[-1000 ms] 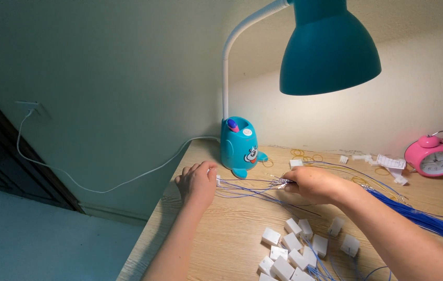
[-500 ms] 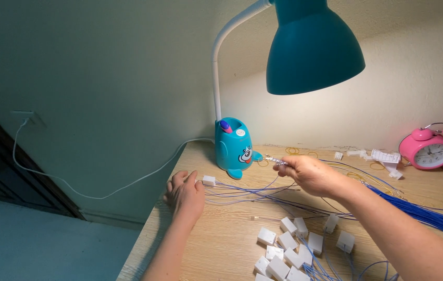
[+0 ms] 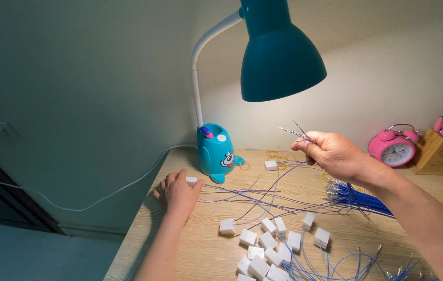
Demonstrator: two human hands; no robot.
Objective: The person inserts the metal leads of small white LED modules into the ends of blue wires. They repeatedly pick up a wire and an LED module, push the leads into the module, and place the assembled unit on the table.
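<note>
- The right hand is raised above the counter, right of the teal lamp base, fingers pinched on a purple wire.
- The wire's long axis slopes down-left toward the white connectors (stripped ends poke up past the fingers).
- The left hand lies flat left of the base, fingers together on a white connector, the nearer hand to the wire's low end.

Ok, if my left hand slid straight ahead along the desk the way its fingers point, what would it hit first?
Probably the small white connector just past the left hand, at its fingertips; beyond that stands the blue lamp base. Depth is hard to judge here.
</note>
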